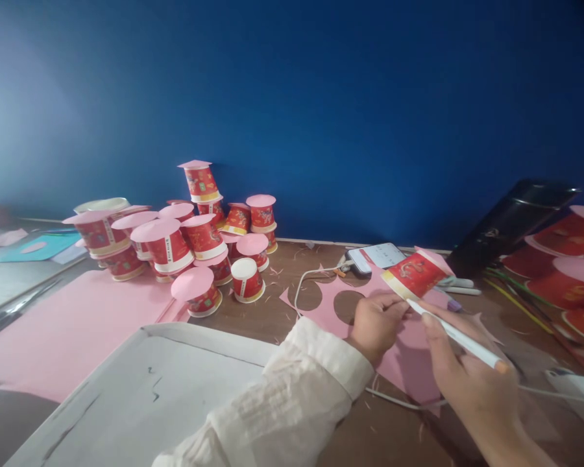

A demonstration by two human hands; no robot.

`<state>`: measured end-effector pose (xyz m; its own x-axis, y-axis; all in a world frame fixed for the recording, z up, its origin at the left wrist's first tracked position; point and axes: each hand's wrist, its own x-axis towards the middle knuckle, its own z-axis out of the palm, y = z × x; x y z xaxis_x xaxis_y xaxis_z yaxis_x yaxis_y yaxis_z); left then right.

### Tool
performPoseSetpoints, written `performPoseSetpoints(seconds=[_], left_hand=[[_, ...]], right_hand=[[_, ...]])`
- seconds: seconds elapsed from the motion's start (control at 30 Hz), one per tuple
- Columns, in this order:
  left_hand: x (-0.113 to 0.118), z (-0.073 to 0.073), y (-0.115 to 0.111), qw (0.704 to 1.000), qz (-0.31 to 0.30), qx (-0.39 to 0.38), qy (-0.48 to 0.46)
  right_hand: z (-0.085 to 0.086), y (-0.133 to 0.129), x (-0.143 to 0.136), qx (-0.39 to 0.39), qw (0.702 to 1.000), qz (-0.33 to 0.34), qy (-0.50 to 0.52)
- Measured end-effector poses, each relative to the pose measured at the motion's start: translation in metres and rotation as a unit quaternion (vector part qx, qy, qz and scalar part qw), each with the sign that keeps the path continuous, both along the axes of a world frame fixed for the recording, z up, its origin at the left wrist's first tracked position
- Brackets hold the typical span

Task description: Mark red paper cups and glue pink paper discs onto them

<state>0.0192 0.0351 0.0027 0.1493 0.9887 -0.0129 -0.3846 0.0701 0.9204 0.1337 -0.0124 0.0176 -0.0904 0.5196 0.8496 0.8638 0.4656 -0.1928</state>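
Note:
My left hand (376, 325) is closed on the rim of a red paper cup (413, 274), which is tilted and has a pink paper piece on its far end. My right hand (477, 389) grips a white pen (462, 337) with an orange end. The pen's tip meets the cup's pale rim, or lies just in front of it; I cannot tell which. Below both hands lies a pink paper sheet (406, 347) with round holes cut out. Just behind the cup lies a lit phone (377, 257) with a white cable (299, 285).
Several red cups (165, 250) with pink discs are stacked at left, more cups (564, 246) at right. A black flask (511, 220) leans near the blue wall (321, 117). Pink paper (87, 324), scissors (19, 305) and a white board (175, 389) lie at left.

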Motion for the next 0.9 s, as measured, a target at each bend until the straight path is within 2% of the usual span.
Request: performPoseSetpoints(seconds=[0.17,0.33,0.43,0.6,0.9], left_hand=[[0.0018,-0.0021,0.0004,0.999,-0.004,-0.02,-0.028],[0.004,-0.0072,0.0018,0.983,-0.048,-0.064,-0.165],[0.0039,-0.009,0.0023,0.975,-0.055,-0.082,-0.2],[0.0029,-0.0086,0.0023,0.976,-0.048,-0.08,-0.196],[0.0028,-0.0078,0.0017,0.975,-0.051,-0.078,-0.203]], right_hand=[[0.0016,-0.0004,-0.0004,-0.004,1.0,0.01,-0.01],[0.0019,-0.0002,0.0024,0.028,0.999,-0.012,0.017],[-0.0002,0.0003,0.0034,0.02,0.999,-0.016,0.023],[-0.0044,0.0018,0.0031,0.002,1.0,0.007,0.001],[-0.003,0.0032,0.0043,-0.005,1.0,0.006,0.0]])
